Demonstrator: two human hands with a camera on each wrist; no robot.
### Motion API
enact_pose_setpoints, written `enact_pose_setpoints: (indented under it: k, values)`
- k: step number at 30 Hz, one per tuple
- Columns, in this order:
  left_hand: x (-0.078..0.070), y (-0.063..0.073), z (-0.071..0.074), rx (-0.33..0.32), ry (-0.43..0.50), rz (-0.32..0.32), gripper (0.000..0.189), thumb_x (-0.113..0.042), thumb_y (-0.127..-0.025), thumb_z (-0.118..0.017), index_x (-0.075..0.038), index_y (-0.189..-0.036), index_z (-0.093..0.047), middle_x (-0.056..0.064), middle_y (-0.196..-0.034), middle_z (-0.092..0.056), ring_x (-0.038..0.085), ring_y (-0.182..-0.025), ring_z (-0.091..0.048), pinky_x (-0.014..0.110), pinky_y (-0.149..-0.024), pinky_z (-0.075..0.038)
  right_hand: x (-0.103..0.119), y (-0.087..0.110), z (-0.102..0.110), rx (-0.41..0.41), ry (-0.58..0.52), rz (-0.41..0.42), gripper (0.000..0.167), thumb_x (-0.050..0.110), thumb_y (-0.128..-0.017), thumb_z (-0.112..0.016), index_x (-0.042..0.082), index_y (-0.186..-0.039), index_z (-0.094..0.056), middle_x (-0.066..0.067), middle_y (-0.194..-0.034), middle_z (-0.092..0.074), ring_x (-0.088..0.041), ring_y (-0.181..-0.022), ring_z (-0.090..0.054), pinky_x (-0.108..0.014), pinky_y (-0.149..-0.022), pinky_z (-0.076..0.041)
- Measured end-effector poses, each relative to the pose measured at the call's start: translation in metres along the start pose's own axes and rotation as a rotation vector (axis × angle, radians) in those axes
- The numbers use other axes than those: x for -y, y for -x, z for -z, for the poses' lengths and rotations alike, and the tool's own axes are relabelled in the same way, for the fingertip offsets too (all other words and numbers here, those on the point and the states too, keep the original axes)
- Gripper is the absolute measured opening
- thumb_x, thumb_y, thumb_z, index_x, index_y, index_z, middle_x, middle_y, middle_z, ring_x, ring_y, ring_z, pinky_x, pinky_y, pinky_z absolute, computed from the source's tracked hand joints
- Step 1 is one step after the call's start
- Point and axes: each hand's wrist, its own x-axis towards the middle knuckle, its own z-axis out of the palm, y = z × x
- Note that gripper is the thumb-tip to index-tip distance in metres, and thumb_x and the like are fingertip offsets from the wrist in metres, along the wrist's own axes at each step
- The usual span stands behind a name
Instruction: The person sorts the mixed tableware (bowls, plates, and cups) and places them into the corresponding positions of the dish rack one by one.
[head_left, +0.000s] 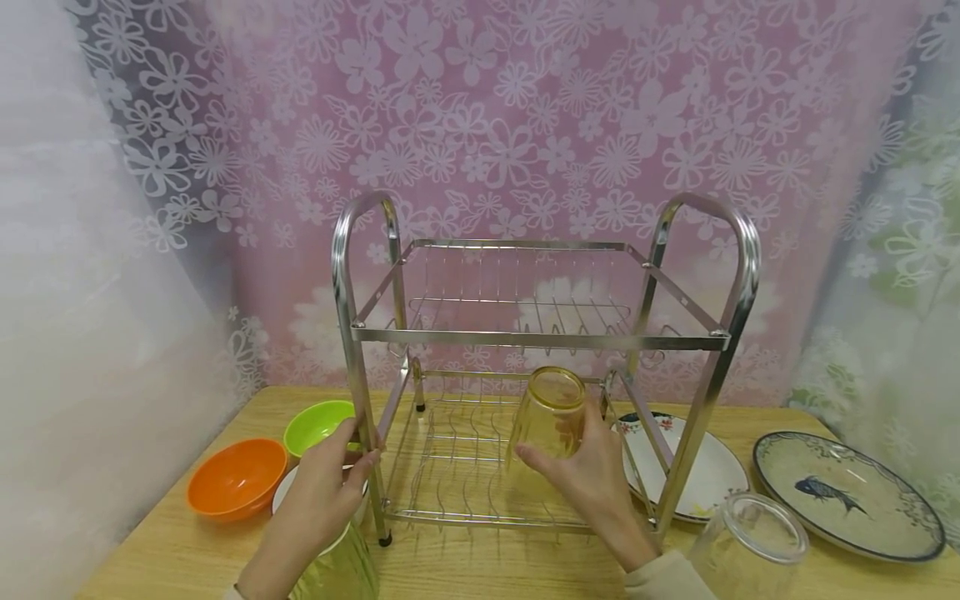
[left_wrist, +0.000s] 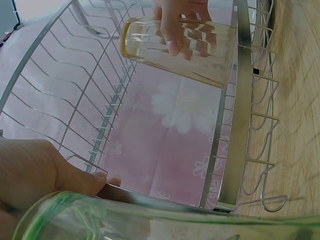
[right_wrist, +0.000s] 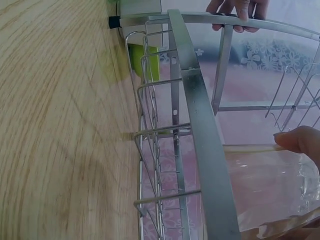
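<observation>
An amber tumbler [head_left: 551, 417] is upside down over the lower tier of a two-tier metal dish rack [head_left: 540, 340]. My right hand [head_left: 596, 487] grips it from the right, thumb on the near side. In the left wrist view, fingers lie along the side of the tumbler [left_wrist: 175, 55]. At the rack's front left post, my left hand [head_left: 322, 496] holds on; the right wrist view has its fingers [right_wrist: 237, 12] curled over the metal. Below that hand stands a green glass [head_left: 341, 567], partly covered by the forearm.
An orange bowl [head_left: 236, 482], a green bowl [head_left: 318, 423] and a partly hidden white dish sit left of the rack. To the right are a floral white plate [head_left: 712, 467], a fish plate [head_left: 847, 496] and an upturned clear glass [head_left: 750, 542]. A flowered curtain [head_left: 510, 125] hangs behind.
</observation>
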Motion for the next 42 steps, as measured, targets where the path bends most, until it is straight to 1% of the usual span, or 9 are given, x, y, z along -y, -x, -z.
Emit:
enact_pose_setpoints:
  k: [5, 10, 14, 17, 21, 28, 34, 37, 42]
  values:
    - [0.0, 0.0, -0.001, 0.004, 0.002, 0.012, 0.022, 0.006, -0.09, -0.061, 0.001, -0.111, -0.057, 0.012, -0.105, -0.065, 0.028, -0.095, -0.068, 0.037, -0.079, -0.059, 0.001, -0.001, -0.001, 0.002, 0.0, -0.041, 0.077, 0.031, -0.068, -0.089, 0.008, -0.129, -0.047, -0.017, -0.104, -0.066, -0.033, -0.098, -0.063, -0.052, -0.078, -0.055]
    - [0.002, 0.002, 0.0, 0.005, -0.003, 0.017, 0.022, 0.006, -0.091, -0.061, 0.002, -0.111, -0.056, 0.012, -0.106, -0.066, 0.03, -0.095, -0.068, 0.037, -0.078, -0.059, -0.001, -0.004, -0.002, -0.028, 0.023, -0.04, 0.08, 0.025, -0.068, -0.089, 0.003, -0.131, -0.044, -0.02, -0.107, -0.064, -0.035, -0.097, -0.062, -0.051, -0.078, -0.055]
    - [0.004, 0.003, 0.002, -0.002, -0.021, 0.011, 0.021, 0.006, -0.09, -0.061, 0.001, -0.11, -0.056, 0.011, -0.106, -0.066, 0.03, -0.095, -0.068, 0.037, -0.077, -0.059, -0.001, -0.007, -0.007, -0.063, -0.013, -0.074, 0.08, 0.02, -0.068, -0.089, 0.001, -0.132, -0.044, -0.019, -0.115, -0.06, -0.036, -0.101, -0.06, -0.053, -0.081, -0.054]
    - [0.004, 0.003, 0.002, -0.006, -0.014, 0.01, 0.02, 0.006, -0.09, -0.061, 0.001, -0.109, -0.056, 0.011, -0.105, -0.066, 0.03, -0.095, -0.068, 0.037, -0.077, -0.059, -0.003, -0.008, -0.011, -0.072, -0.048, -0.112, 0.078, 0.018, -0.068, -0.089, 0.004, -0.131, -0.044, -0.019, -0.12, -0.059, -0.038, -0.104, -0.059, -0.055, -0.083, -0.053]
    - [0.003, 0.003, 0.0, -0.004, 0.007, 0.002, 0.019, 0.007, -0.09, -0.061, 0.001, -0.108, -0.056, 0.012, -0.105, -0.065, 0.03, -0.095, -0.068, 0.036, -0.078, -0.059, -0.006, -0.007, -0.016, -0.08, -0.047, -0.126, 0.082, 0.018, -0.066, -0.09, 0.007, -0.132, -0.042, -0.022, -0.12, -0.061, -0.041, -0.104, -0.06, -0.057, -0.081, -0.054]
    - [0.002, 0.001, -0.002, 0.008, 0.008, -0.002, 0.021, 0.006, -0.091, -0.06, 0.001, -0.111, -0.056, 0.013, -0.106, -0.065, 0.03, -0.095, -0.068, 0.038, -0.078, -0.059, -0.012, -0.006, -0.017, -0.11, -0.013, -0.111, 0.082, 0.019, -0.066, -0.09, 0.004, -0.13, -0.041, -0.028, -0.116, -0.062, -0.045, -0.102, -0.062, -0.06, -0.08, -0.054]
    - [0.002, 0.0, -0.002, 0.006, 0.001, -0.006, 0.021, 0.007, -0.091, -0.06, 0.002, -0.111, -0.056, 0.012, -0.106, -0.066, 0.031, -0.095, -0.068, 0.037, -0.078, -0.059, -0.014, -0.01, -0.018, -0.116, 0.013, -0.136, 0.083, 0.022, -0.066, -0.09, 0.006, -0.13, -0.041, -0.029, -0.113, -0.062, -0.046, -0.103, -0.061, -0.06, -0.081, -0.053]
    - [0.002, 0.001, -0.001, 0.001, -0.007, -0.01, 0.021, 0.007, -0.091, -0.06, 0.002, -0.11, -0.056, 0.012, -0.107, -0.067, 0.031, -0.096, -0.068, 0.036, -0.078, -0.059, -0.016, -0.011, -0.019, -0.124, 0.015, -0.14, 0.084, 0.021, -0.066, -0.09, 0.005, -0.131, -0.041, -0.03, -0.114, -0.062, -0.047, -0.105, -0.06, -0.061, -0.082, -0.053]
    - [0.001, 0.001, -0.001, -0.005, -0.008, -0.02, 0.019, 0.007, -0.09, -0.06, 0.001, -0.108, -0.056, 0.011, -0.106, -0.067, 0.03, -0.095, -0.068, 0.036, -0.078, -0.059, -0.016, -0.012, -0.022, -0.125, -0.009, -0.16, 0.083, 0.019, -0.067, -0.089, 0.005, -0.133, -0.041, -0.029, -0.12, -0.059, -0.047, -0.111, -0.057, -0.062, -0.086, -0.051]
